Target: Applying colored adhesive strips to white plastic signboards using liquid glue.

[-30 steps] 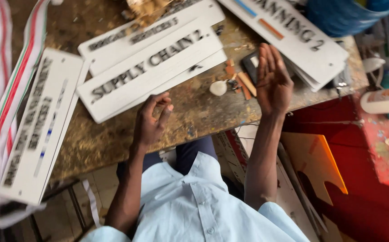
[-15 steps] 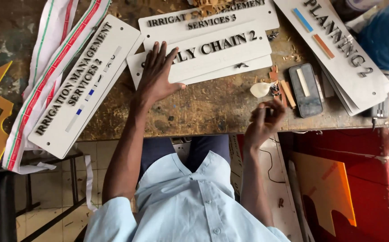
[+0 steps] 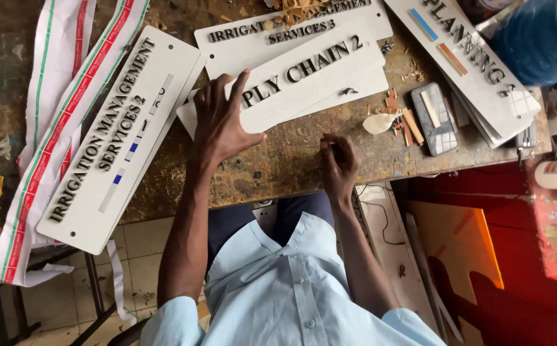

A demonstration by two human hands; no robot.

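1. Signboard, white with raised dark letters, lies flat on the worn workbench, overlapping another white board behind it; we judge it sits there so our palm can pin it.
2. Our left hand presses on the signboard's near-left end, fingers spread and flat, gripping nothing.
3. Our right hand rests just below the signboard's near edge, fingers curled around something small and dark; we cannot tell what.
4. A phone lies to the signboard's right.
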